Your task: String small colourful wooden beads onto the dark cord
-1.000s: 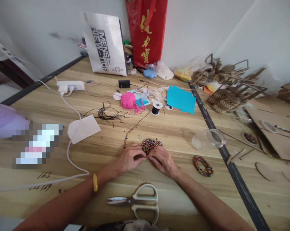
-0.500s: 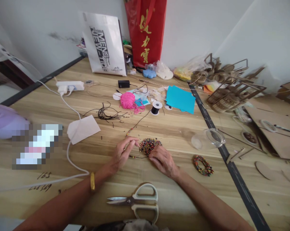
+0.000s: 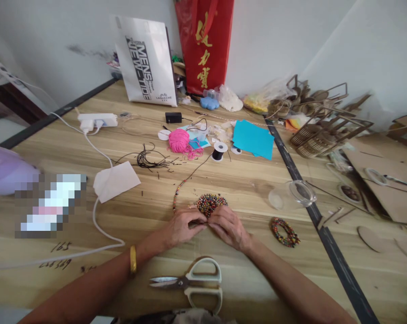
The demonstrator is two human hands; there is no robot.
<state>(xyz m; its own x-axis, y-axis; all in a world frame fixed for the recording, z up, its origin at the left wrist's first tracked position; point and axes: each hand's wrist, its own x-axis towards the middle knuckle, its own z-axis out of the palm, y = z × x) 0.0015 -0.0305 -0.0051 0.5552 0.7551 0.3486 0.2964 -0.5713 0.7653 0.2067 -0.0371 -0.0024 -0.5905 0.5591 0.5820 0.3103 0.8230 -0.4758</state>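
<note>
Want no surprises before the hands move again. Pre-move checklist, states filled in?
1. Hands meeting: ok, left hand and right hand have fingertips close together.
2. Item at the fingertips identified: cannot tell, too small and partly hidden.
3. Spool upright: ok, black cord runs from it to the strung beads.
4. Whole strung length visible: not ok, it disappears behind the left hand.
5. Loose beads nearby: ok, heaped just beyond the hands.
6. Scissors apart from both hands: ok, flat on the table.
</note>
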